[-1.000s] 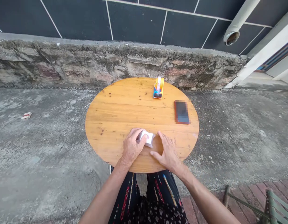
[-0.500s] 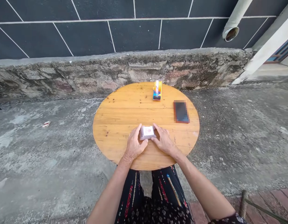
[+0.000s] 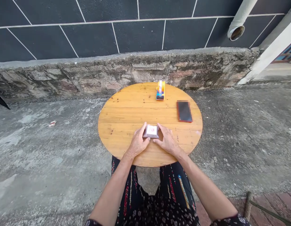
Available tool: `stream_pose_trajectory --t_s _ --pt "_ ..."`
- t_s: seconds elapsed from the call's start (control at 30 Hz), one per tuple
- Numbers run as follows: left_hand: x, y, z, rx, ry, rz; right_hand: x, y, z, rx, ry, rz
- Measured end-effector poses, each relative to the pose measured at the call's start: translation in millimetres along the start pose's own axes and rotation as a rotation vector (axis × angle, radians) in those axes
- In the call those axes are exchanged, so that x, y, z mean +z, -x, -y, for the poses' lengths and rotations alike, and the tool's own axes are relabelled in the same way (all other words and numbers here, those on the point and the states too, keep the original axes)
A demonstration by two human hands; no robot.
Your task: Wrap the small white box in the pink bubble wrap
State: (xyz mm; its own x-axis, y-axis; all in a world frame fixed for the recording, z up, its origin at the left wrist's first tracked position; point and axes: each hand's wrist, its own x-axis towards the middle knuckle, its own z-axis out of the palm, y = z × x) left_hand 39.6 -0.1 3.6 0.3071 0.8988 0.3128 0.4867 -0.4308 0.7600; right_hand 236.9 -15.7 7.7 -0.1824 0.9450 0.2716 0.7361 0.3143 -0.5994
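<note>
A small wrapped package [image 3: 151, 130] with a white label and a reddish mark lies near the front of the round wooden table [image 3: 126, 110]. My left hand [image 3: 138, 141] grips its left side, the fingers along the edge and the thumb at the near corner. On the opposite side my right hand [image 3: 167, 139] is curved around the package, its fingertips by the far right corner and its thumb by the near edge. The wrapping looks greyish and see-through. What is under it cannot be made out clearly.
Toward the table's far edge stands a yellow and blue tape dispenser [image 3: 160, 90] with a roll on it. A dark flat rectangular item [image 3: 184, 111] with a red edge, blurred, lies at the right. Beyond the table is a stone-based wall [image 3: 95, 73].
The view has shifted slightly, moving the table a little to the right in the picture. Both hands keep their places at the package's sides.
</note>
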Motion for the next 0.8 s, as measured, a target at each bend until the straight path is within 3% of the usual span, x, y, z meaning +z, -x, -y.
stream_pose_trajectory --t_s 0.17,0.27,0.5,0.8 --pt "-2 14 2 -0.061 0.093 -0.133 -4 10 0 0.049 0.029 -0.031" --pt "0 17 2 -0.052 0.036 -0.193 -3 7 0 0.035 0.061 -0.031" --pt "5 7 -4 -0.008 -0.138 -0.182 -2 -4 -7 -0.039 0.073 -0.045" --pt "5 6 -4 -0.010 -0.064 -0.187 0 -1 -7 -0.043 0.058 -0.043"
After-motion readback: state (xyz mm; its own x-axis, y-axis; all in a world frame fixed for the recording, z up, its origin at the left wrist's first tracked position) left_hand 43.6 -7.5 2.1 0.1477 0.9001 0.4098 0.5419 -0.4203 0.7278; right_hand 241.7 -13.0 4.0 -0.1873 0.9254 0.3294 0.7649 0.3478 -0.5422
